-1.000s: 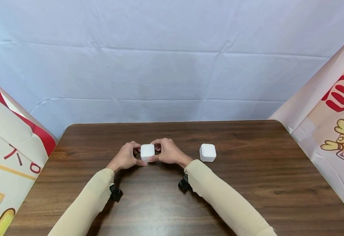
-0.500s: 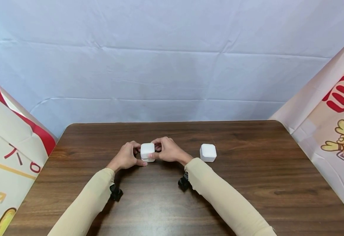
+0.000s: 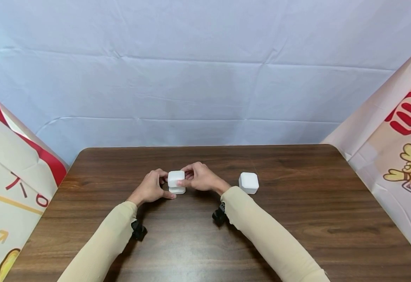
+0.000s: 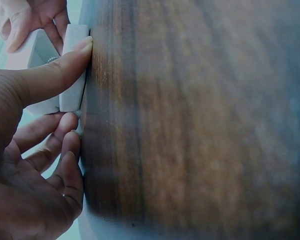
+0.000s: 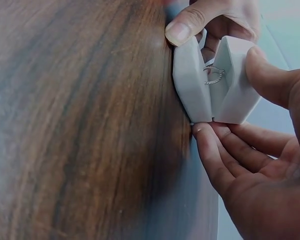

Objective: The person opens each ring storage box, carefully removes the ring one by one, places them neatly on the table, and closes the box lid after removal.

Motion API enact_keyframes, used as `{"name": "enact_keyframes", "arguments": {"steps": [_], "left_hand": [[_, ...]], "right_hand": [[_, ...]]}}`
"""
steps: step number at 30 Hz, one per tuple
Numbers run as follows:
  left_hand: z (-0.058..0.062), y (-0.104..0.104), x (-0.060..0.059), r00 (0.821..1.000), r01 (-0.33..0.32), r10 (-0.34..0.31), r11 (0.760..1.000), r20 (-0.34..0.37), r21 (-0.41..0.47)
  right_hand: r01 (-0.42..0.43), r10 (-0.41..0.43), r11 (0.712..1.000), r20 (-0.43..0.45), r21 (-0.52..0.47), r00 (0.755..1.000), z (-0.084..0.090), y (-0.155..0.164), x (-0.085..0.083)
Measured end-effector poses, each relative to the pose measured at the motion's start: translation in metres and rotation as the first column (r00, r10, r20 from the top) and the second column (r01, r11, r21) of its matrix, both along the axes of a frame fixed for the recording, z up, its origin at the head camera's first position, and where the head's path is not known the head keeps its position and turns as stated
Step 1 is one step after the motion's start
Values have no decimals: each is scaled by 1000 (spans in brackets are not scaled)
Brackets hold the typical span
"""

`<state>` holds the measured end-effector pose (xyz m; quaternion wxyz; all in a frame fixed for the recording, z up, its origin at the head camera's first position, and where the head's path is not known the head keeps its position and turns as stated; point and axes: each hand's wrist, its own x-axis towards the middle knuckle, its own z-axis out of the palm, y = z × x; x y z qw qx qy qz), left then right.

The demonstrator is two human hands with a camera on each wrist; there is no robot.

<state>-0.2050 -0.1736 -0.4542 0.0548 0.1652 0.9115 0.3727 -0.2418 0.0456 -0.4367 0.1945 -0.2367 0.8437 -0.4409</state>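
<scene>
A small white hinged box (image 3: pixel 176 182) sits on the dark wooden surface (image 3: pixel 205 235) near the middle, slightly toward the far edge, and both hands close on it from opposite sides. The left hand (image 3: pixel 151 188) pinches the lower half, its thumb laid along the near edge of the base (image 4: pixel 72 75) and its curled fingers tucked behind, so the base is pressed flat to the surface. The right hand (image 3: pixel 199 178) grips the lid (image 5: pixel 236 82), thumb on the lid's outer face and fingers curled under the hinge side. In the right wrist view the lid stands partly raised, the box gaping in a narrow wedge with a small silvery ring (image 5: pixel 214 75) showing in the gap. The hinge line runs along one side of the box, and the gap opens away from it; the lid tilts about that line while the base (image 5: pixel 191 80) lies level. The box lies directly between the two hands, equally close to each, with the left hand on its left side and the right hand on its right. A second white box (image 3: pixel 248 182), closed, rests on the surface well to the right, untouched and nearer the right arm.
</scene>
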Motion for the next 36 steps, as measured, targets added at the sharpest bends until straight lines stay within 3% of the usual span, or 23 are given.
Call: {"name": "enact_keyframes", "arguments": {"steps": [25,36], "left_hand": [[1,0,0,999,-15,15,1000,31,-11],[0,0,-1,999,-26,26,1000,43,-8]], "right_hand": [[4,3,998,121,-58,993,4,2,-4],[69,-54,994,168,-81,984,4,2,-3]]}}
